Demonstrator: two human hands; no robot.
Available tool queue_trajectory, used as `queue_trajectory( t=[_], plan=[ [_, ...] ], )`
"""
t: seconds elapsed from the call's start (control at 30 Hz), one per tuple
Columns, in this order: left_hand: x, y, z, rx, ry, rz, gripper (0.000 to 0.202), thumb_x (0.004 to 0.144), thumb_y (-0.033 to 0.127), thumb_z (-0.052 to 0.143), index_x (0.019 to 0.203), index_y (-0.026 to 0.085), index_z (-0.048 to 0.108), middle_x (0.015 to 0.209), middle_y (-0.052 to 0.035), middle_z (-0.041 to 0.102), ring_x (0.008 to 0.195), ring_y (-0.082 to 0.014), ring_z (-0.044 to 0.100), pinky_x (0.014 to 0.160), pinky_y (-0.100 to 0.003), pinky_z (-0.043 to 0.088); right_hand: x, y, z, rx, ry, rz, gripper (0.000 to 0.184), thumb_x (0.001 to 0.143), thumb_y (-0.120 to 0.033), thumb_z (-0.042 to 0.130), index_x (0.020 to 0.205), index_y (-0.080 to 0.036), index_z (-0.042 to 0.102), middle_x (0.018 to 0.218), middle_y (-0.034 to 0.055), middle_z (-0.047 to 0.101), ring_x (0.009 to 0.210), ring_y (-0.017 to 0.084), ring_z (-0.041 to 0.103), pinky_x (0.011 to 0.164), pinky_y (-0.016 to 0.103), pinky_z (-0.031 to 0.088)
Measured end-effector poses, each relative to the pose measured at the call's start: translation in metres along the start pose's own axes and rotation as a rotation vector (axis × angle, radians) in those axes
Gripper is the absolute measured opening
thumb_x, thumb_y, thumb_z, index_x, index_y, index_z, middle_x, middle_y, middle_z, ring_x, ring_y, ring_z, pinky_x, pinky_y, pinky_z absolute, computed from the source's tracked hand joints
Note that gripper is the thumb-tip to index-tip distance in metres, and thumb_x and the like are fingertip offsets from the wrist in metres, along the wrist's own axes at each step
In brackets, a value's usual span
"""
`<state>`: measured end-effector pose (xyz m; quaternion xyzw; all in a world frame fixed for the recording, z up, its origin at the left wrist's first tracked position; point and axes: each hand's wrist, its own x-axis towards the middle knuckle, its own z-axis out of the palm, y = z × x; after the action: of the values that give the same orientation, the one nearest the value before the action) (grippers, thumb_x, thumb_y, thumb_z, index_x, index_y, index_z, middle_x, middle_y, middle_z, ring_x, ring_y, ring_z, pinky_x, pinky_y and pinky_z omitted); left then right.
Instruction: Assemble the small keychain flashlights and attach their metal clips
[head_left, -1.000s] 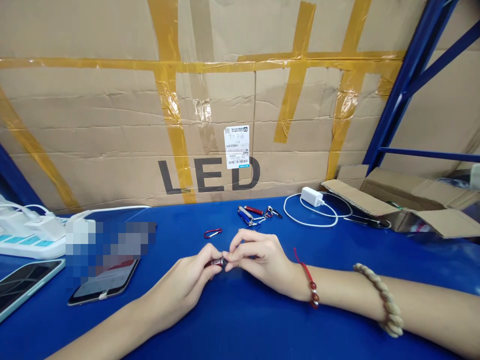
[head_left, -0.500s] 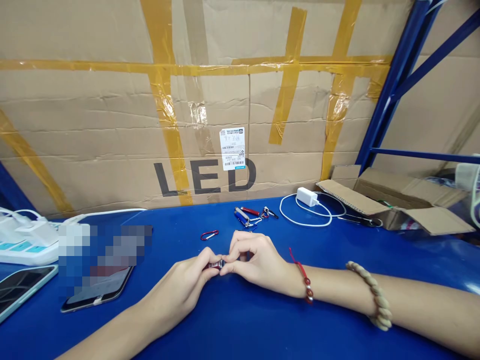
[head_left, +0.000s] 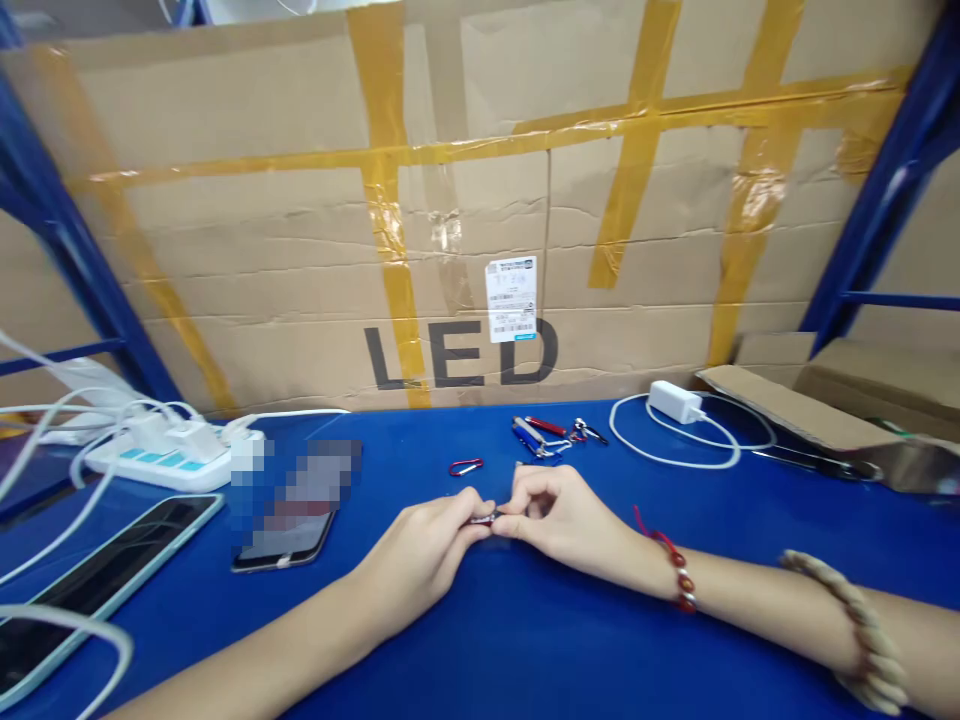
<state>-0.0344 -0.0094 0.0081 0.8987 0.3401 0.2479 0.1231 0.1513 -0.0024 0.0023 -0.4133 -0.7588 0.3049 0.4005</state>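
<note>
My left hand (head_left: 424,550) and my right hand (head_left: 559,515) meet at the middle of the blue table (head_left: 525,640). Both pinch one small red keychain flashlight (head_left: 481,518) between their fingertips; most of it is hidden by the fingers. A red carabiner clip (head_left: 466,467) lies just behind the hands. Further back sits a small pile of similar red and blue flashlights with clips (head_left: 547,435).
A taped cardboard box (head_left: 465,230) marked LED stands along the back. A white charger with cable (head_left: 679,405) and an open carton (head_left: 840,410) are at the right. At the left lie a power strip (head_left: 161,455), a phone (head_left: 285,540) and a tablet (head_left: 90,590).
The view has swung to the left, so more of the power strip and tablet shows. Both hands keep the same pinch on the small flashlight.
</note>
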Motion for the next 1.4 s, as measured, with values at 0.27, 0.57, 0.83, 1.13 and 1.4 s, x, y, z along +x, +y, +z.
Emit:
queue_trajectory(
  t=[0.27,0.57,0.83,1.13,1.4],
  plan=[
    [-0.0003,0.0051,-0.0069,0.044,-0.060,0.103,0.020,0.092,0.020,0.036,0.105,0.020,0.051,0.098,-0.0022,0.063,0.087,-0.0138,0.059,0.077,-0.021,0.044,0.0033,-0.0004,0.0005,-0.041,-0.066,-0.032,0.047,0.073,-0.046,0.059,0.043,-0.017,0.036,0.054,-0.0019,0.044,0.051,0.009,0.040,0.048,0.023,0.031],
    [-0.0006,0.0062,-0.0072,0.140,-0.025,0.042,0.023,0.092,0.022,0.035,0.105,0.022,0.054,0.094,-0.0014,0.064,0.084,-0.0144,0.061,0.077,-0.022,0.045,0.0044,-0.0021,0.0006,0.028,-0.135,0.071,0.040,0.072,-0.049,0.059,0.053,-0.017,0.045,0.056,-0.0036,0.044,0.041,0.006,0.039,0.042,0.021,0.030],
    [-0.0009,0.0066,-0.0095,0.147,0.070,-0.086,0.020,0.091,0.020,0.036,0.101,0.024,0.052,0.095,0.0012,0.065,0.086,-0.0151,0.062,0.073,-0.023,0.046,0.0069,0.0028,0.0010,-0.026,-0.024,0.063,0.026,0.071,-0.042,0.061,0.078,-0.018,0.062,0.061,-0.0008,0.054,0.041,0.008,0.040,0.041,0.022,0.034],
    [-0.0023,0.0059,-0.0080,0.169,0.039,-0.079,0.019,0.091,0.019,0.034,0.096,0.020,0.052,0.092,-0.0005,0.066,0.079,-0.0156,0.062,0.068,-0.024,0.045,0.0064,0.0023,-0.0010,0.022,-0.017,-0.087,0.026,0.072,-0.042,0.062,0.069,-0.018,0.071,0.067,0.0033,0.054,0.045,0.008,0.046,0.040,0.022,0.036],
    [-0.0042,0.0045,-0.0089,0.099,-0.031,-0.025,0.017,0.091,0.019,0.034,0.098,0.018,0.049,0.094,-0.0019,0.065,0.082,-0.0152,0.062,0.069,-0.022,0.046,0.0052,0.0017,0.0006,0.128,-0.061,0.000,0.030,0.066,-0.043,0.067,0.058,-0.014,0.066,0.065,-0.0002,0.049,0.037,0.003,0.042,0.035,0.019,0.033]
  ],
)
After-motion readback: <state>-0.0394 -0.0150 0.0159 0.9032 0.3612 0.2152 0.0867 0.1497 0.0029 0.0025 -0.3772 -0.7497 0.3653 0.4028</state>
